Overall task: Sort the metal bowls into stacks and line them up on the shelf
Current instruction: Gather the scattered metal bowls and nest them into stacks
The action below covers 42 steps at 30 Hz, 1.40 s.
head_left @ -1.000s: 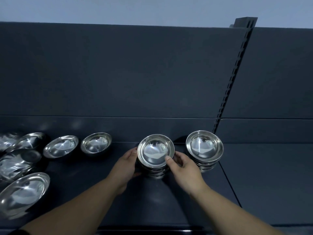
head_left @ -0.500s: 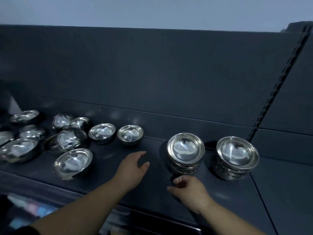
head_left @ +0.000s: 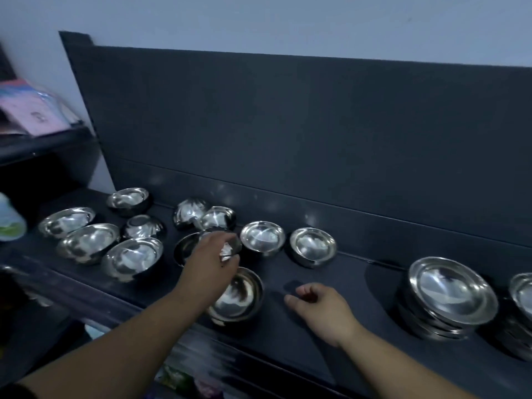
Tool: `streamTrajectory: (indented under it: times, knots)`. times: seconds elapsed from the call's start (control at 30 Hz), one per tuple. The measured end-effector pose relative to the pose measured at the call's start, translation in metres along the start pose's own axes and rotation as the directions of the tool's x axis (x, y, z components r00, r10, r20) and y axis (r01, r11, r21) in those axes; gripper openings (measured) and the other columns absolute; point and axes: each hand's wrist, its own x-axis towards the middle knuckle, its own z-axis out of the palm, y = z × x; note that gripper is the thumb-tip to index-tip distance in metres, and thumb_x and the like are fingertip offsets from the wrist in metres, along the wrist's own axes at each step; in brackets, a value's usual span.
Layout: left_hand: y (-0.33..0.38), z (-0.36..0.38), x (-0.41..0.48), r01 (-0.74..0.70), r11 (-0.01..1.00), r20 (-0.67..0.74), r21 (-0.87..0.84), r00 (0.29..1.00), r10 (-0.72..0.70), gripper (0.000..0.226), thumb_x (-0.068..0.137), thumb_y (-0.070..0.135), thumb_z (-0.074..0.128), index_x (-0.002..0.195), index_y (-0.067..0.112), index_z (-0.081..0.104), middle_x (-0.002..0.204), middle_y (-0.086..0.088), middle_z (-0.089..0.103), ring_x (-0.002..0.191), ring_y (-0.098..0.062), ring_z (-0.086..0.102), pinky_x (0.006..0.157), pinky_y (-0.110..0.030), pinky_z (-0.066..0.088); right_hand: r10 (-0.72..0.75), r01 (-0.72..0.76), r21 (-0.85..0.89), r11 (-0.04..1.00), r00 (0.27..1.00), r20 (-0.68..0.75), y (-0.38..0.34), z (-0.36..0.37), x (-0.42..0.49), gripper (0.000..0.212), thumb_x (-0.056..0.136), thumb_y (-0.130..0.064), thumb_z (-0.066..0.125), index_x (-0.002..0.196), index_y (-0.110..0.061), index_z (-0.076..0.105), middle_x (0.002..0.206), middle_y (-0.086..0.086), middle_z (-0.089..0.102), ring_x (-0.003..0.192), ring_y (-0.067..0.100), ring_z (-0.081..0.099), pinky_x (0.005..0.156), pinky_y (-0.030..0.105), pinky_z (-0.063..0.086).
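Observation:
Several loose metal bowls lie on the left half of the dark shelf (head_left: 345,286). My left hand (head_left: 211,259) reaches over a small bowl (head_left: 227,247) in the middle of them, and its fingers curl on that bowl's near rim. A larger bowl (head_left: 240,295) sits just below that hand. Two single bowls, one (head_left: 262,237) and another (head_left: 313,246), stand along the back. My right hand (head_left: 322,309) hovers low over the bare shelf, loosely curled and holding nothing. One stack of bowls (head_left: 449,295) stands to the right, and a second stack (head_left: 522,298) is cut off by the frame edge.
A tall dark back panel (head_left: 288,125) rises behind the shelf. At the upper left, a side shelf holds pink packages (head_left: 31,110). A white bottle (head_left: 8,220) stands at the far left edge. Blurred goods (head_left: 184,375) sit on a lower shelf.
Both hands have left the middle stack. The view has swung left, and my left hand has moved left onto a small loose bowl. My right hand trails behind, holding nothing.

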Motion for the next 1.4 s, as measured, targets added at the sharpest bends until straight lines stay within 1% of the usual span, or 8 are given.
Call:
streamTrajectory:
  times: [0.17,0.4,0.5,0.67,0.8,0.97,1.13,1.4]
  knots:
    - [-0.060,-0.031,0.027,0.096,0.995,0.094,0.040,0.991,-0.100,0.055,0.086,0.022,0.067,0.138,0.019,0.049,0.141,-0.002,0.047,0.128,-0.016,0.045,0.102,-0.020,0.029,0.060,-0.059,0.027,0.998,0.998,-0.018,-0.039,0.054,0.018,0.042,0.073,-0.055,0.073,0.102,-0.028,0.063,0.102,-0.006,0.070,0.090,0.017,0.068,0.085,0.037,0.057]
    - [-0.083,-0.028,0.060,0.329,0.931,0.234,-0.157,0.928,-0.289,0.051,0.085,0.039,0.067,0.131,0.025,0.051,0.117,0.007,0.061,0.112,-0.017,0.058,0.097,-0.032,0.046,0.197,-0.192,0.147,0.970,0.980,-0.024,-0.056,0.073,0.024,0.020,0.085,-0.026,0.069,0.102,-0.017,0.069,0.086,-0.001,0.071,0.054,0.013,0.061,0.046,0.030,0.057]
    - [-0.091,-0.021,0.069,0.454,0.813,0.334,-0.365,0.879,-0.341,0.040,0.079,0.033,0.072,0.111,0.013,0.061,0.096,0.005,0.070,0.089,-0.017,0.067,0.084,-0.042,0.057,0.239,-0.226,0.154,0.962,0.968,-0.074,-0.050,0.069,0.023,0.011,0.085,-0.022,0.066,0.094,-0.019,0.072,0.084,0.001,0.073,0.054,0.015,0.063,0.048,0.033,0.059]
    - [-0.083,-0.013,0.078,0.633,0.489,0.484,-0.600,0.774,-0.409,0.022,0.089,0.003,0.064,0.110,0.002,0.061,0.095,-0.015,0.065,0.071,-0.018,0.062,0.051,-0.027,0.054,0.287,-0.264,0.159,0.951,0.947,-0.143,-0.040,0.047,0.021,0.014,0.086,-0.021,0.060,0.096,-0.021,0.070,0.088,-0.001,0.071,0.061,0.018,0.065,0.046,0.027,0.054]
    - [-0.070,-0.008,0.081,0.658,0.327,0.526,-0.679,0.746,-0.408,0.039,0.091,-0.002,0.059,0.126,0.011,0.051,0.094,-0.008,0.068,0.076,-0.017,0.063,0.061,-0.030,0.053,0.314,-0.279,0.190,0.941,0.931,-0.187,-0.028,0.025,0.018,0.010,0.086,-0.019,0.060,0.087,-0.025,0.068,0.083,0.001,0.072,0.064,0.021,0.067,0.051,0.031,0.057]
    - [-0.051,-0.006,0.073,0.609,0.436,0.500,-0.663,0.793,-0.348,0.042,0.089,0.002,0.062,0.129,0.013,0.054,0.105,-0.006,0.072,0.090,-0.020,0.069,0.078,-0.033,0.054,0.339,-0.294,0.249,0.923,0.926,-0.166,-0.011,0.006,0.016,0.006,0.084,-0.019,0.065,0.088,-0.023,0.067,0.089,0.004,0.070,0.062,0.021,0.064,0.050,0.031,0.056]
    - [-0.020,-0.006,0.054,0.461,0.636,0.387,-0.620,0.884,-0.263,0.043,0.087,0.000,0.064,0.127,0.014,0.054,0.100,0.003,0.070,0.084,-0.009,0.067,0.064,-0.020,0.048,0.328,-0.294,0.310,0.904,0.943,-0.060,-0.002,-0.001,0.017,0.013,0.085,-0.015,0.066,0.097,-0.014,0.066,0.084,0.006,0.069,0.062,0.021,0.065,0.045,0.029,0.054]
    - [0.006,0.006,0.027,-0.019,0.939,0.296,-0.342,0.947,0.127,0.044,0.084,0.007,0.070,0.104,0.045,0.061,0.092,0.020,0.069,0.088,0.010,0.064,0.082,-0.007,0.047,0.291,-0.289,0.363,0.886,0.955,0.051,0.005,-0.011,0.027,0.017,0.091,-0.028,0.064,0.096,-0.012,0.065,0.077,0.006,0.071,0.062,0.019,0.067,0.050,0.028,0.053]
